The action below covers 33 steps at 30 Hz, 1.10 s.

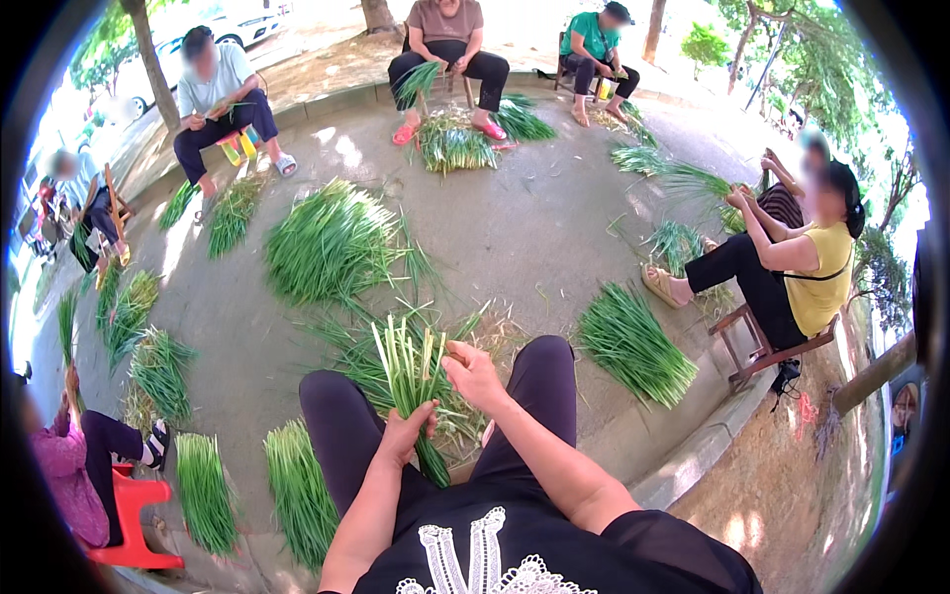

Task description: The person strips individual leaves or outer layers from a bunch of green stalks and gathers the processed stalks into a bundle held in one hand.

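Observation:
A bunch of garlic chives (pixel 404 368) stands between my knees, pale cut ends up and green leaves hanging down. My left hand (pixel 408 433) is wrapped round its middle. At the right edge of the pale ends, my right hand (pixel 472 376) is closed in a pinch; whatever lies between its fingertips is too small to make out. Below and beyond the bunch, loose green chives (pixel 351 351) lie on the ground, with dry straw-coloured trimmings (pixel 495 337) beside them.
A big chive heap (pixel 332 243) lies ahead. Sorted bundles lie right (pixel 636 345) and left (pixel 300 485), another (pixel 206 490) farther left. Several people sit around with chives; the nearest right wears a yellow top (pixel 823 277). A red stool (pixel 134 515) stands left, a kerb (pixel 703 445) right.

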Each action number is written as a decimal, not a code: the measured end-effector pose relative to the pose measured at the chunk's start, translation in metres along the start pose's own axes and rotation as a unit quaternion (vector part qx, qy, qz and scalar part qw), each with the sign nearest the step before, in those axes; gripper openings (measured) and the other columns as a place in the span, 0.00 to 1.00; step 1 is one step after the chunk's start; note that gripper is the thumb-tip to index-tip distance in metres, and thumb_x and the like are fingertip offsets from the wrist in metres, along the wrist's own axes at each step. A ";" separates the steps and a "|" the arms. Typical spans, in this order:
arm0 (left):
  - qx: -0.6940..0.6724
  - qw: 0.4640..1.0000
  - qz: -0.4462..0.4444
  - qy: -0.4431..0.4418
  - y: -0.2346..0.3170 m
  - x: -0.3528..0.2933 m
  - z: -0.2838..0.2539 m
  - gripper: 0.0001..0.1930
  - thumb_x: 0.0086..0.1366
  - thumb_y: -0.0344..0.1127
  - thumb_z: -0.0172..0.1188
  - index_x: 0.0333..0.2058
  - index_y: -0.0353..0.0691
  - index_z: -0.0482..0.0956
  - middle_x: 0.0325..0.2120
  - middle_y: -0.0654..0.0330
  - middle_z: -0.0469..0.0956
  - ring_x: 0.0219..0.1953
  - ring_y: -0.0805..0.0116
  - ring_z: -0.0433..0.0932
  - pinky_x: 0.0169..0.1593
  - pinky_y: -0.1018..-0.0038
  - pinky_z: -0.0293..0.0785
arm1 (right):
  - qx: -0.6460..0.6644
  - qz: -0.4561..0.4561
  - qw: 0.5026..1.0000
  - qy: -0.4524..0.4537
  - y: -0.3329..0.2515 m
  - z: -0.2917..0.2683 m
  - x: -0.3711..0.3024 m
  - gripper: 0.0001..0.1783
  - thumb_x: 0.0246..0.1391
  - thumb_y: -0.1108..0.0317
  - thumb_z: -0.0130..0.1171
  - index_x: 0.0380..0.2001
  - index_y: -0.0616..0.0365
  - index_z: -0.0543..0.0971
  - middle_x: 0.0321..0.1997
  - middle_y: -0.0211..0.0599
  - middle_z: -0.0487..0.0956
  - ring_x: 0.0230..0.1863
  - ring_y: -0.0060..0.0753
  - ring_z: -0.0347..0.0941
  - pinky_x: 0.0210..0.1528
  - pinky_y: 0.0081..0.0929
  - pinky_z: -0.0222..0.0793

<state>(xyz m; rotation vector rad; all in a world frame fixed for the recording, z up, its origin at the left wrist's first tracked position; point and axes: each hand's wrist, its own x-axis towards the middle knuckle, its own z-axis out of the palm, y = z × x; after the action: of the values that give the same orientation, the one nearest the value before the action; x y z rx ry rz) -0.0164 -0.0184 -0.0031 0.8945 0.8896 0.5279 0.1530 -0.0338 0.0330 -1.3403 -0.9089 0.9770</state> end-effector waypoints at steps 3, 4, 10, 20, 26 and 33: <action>0.003 1.000 0.011 -0.009 0.001 0.000 -0.001 0.11 0.61 0.35 0.54 0.37 0.33 0.73 0.19 0.64 0.71 0.18 0.75 0.67 0.24 0.80 0.64 | 0.023 0.022 0.999 0.038 0.006 -0.003 0.003 0.17 0.53 0.70 0.53 0.45 0.68 0.71 0.21 0.25 0.71 0.19 0.14 0.63 0.19 0.16 0.60; -0.003 1.000 0.018 -0.006 0.001 0.000 -0.002 0.11 0.61 0.35 0.54 0.38 0.33 0.73 0.19 0.64 0.71 0.18 0.75 0.67 0.23 0.80 0.64 | 0.002 0.036 0.998 0.050 0.005 -0.006 0.004 0.18 0.52 0.70 0.53 0.45 0.68 0.71 0.23 0.27 0.72 0.20 0.15 0.64 0.20 0.17 0.61; -0.024 0.998 0.038 0.036 -0.010 0.005 -0.007 0.11 0.59 0.39 0.58 0.30 0.36 0.77 0.18 0.66 0.73 0.17 0.77 0.68 0.22 0.81 0.62 | 0.011 0.045 0.983 0.179 0.009 -0.056 0.014 0.21 0.50 0.71 0.56 0.48 0.66 0.70 0.22 0.27 0.72 0.18 0.15 0.64 0.19 0.16 0.62; -0.013 0.997 0.054 0.058 -0.005 0.006 -0.002 0.13 0.58 0.39 0.59 0.36 0.35 0.77 0.21 0.65 0.74 0.19 0.77 0.69 0.26 0.80 0.66 | -0.068 0.032 0.985 0.155 0.027 -0.049 0.002 0.17 0.44 0.79 0.50 0.41 0.68 0.74 0.22 0.27 0.72 0.17 0.15 0.63 0.19 0.15 0.59; -0.016 0.994 0.072 0.082 -0.003 0.005 -0.005 0.13 0.57 0.39 0.61 0.36 0.35 0.78 0.21 0.64 0.75 0.19 0.77 0.70 0.25 0.81 0.66 | 0.009 0.038 0.999 0.023 0.002 -0.007 0.002 0.23 0.49 0.73 0.54 0.50 0.69 0.68 0.30 0.31 0.75 0.22 0.14 0.66 0.21 0.15 0.62; -0.027 0.986 0.127 0.101 0.001 0.004 -0.005 0.10 0.56 0.38 0.63 0.31 0.38 0.78 0.20 0.65 0.75 0.18 0.81 0.69 0.22 0.84 0.64 | 0.048 0.040 0.998 -0.016 -0.027 0.027 0.004 0.30 0.50 0.72 0.57 0.55 0.71 0.60 0.34 0.34 0.75 0.26 0.15 0.67 0.25 0.14 0.64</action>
<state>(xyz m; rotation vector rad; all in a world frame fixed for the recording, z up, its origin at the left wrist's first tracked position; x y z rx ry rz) -0.0178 -0.0126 -0.0057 0.9213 0.9443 0.8713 0.1302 -0.0206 0.0606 -1.2905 -0.8261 1.0938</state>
